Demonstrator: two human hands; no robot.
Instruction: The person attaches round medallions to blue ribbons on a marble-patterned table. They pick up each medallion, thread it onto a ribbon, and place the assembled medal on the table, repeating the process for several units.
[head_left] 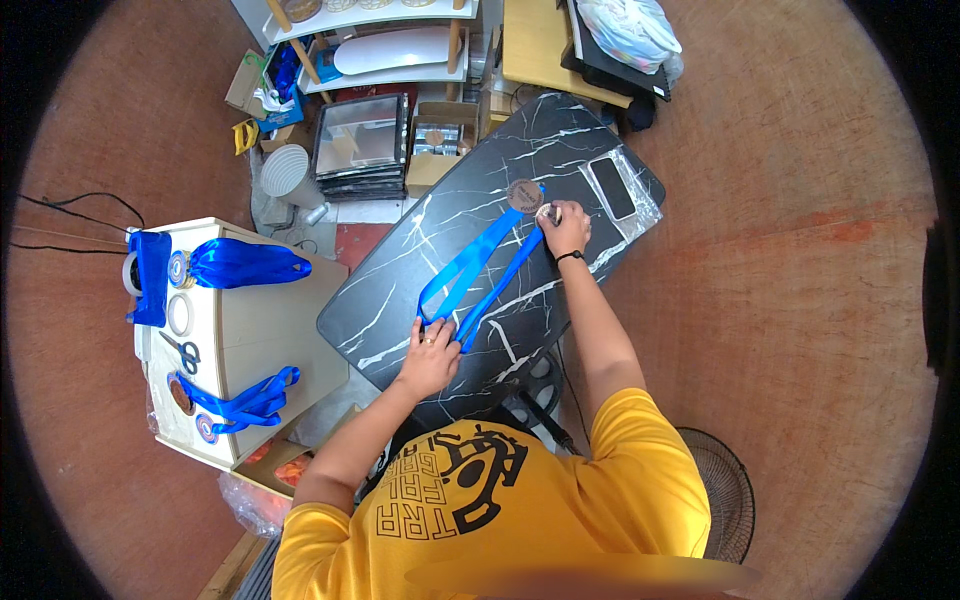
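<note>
- Two blue ribbon strands stretch across the dark marbled desk, running from the discs at the far end to the left hand at the near end; whether they form one loop or two, I cannot tell.
- Two discs sit at that far end: one bronze medal lying bare and fully visible, and one smaller disc, partly covered by fingers.
- Two hands, well apart: the right hand has its fingertips closed on the smaller disc, just beside the medal; the left hand rests over the ribbon's near end, and whether it pinches or merely presses there, I cannot tell.
- One step appears to be in hand: stretching and arranging the ribbon with its discs. The next move seems to call for a steady left hand, the strands kept flat and untwisted, and fine fingertip control at the smaller disc.
- One phone lies on clear plastic near the desk's right edge.
- Two more ribbon bundles lie on the white cabinet: a far bundle with at least one disc, and a near bundle with two.
- One pair of scissors and one loose tape roll lie between those bundles.
</note>
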